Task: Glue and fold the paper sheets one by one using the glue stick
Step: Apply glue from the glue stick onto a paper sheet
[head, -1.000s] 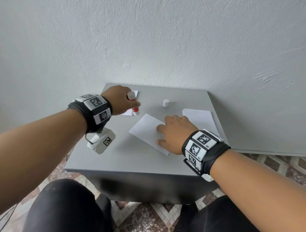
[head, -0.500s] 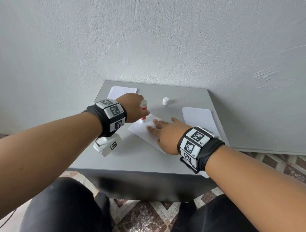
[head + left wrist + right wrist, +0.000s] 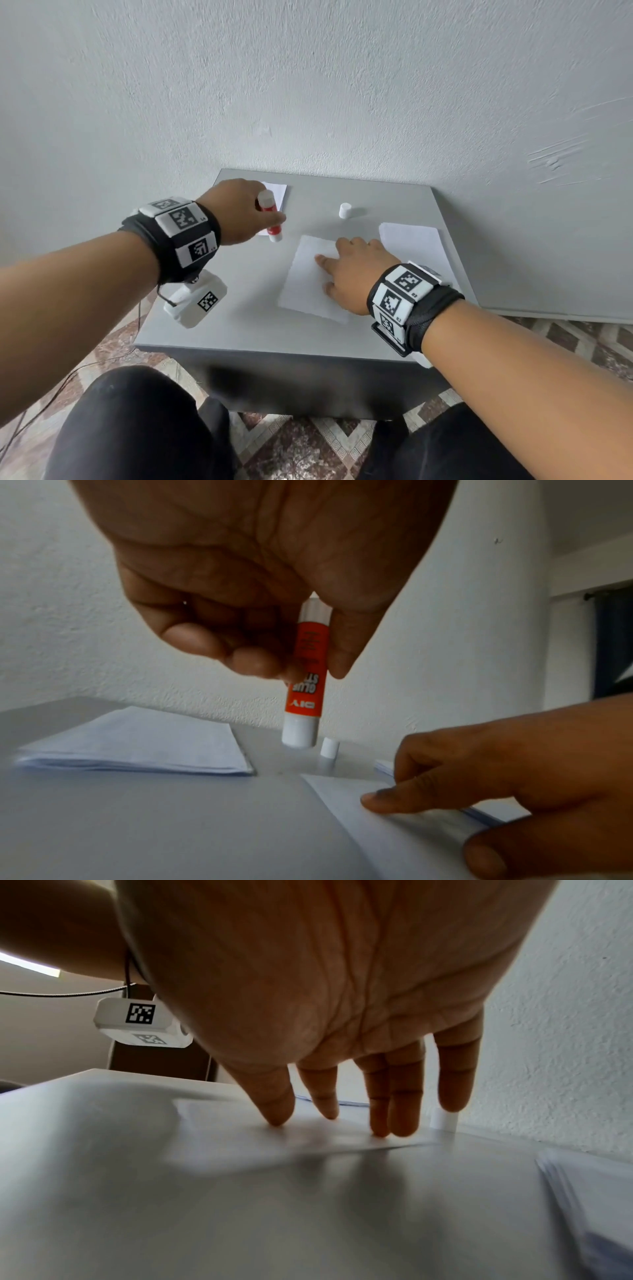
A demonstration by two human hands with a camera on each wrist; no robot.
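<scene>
My left hand (image 3: 239, 212) has its grip curled round the glue stick (image 3: 270, 219), thumb on one side and fingertips on the other, holding it nearly upright with the uncapped end down, above the table (image 3: 239, 335) and clear of the paper sheet (image 3: 305, 284). That sheet lies in the middle of the table. My right hand (image 3: 352, 274) lies on it with fingers (image 3: 377, 1096) straight and spread, tips pressing the sheet flat, gripping nothing. The white cap (image 3: 345, 210) stands beyond the sheet, towards the wall. A stack of sheets (image 3: 137, 745) lies left of the sheet, behind the glue stick; another stack (image 3: 411, 243) lies just right of it.
</scene>
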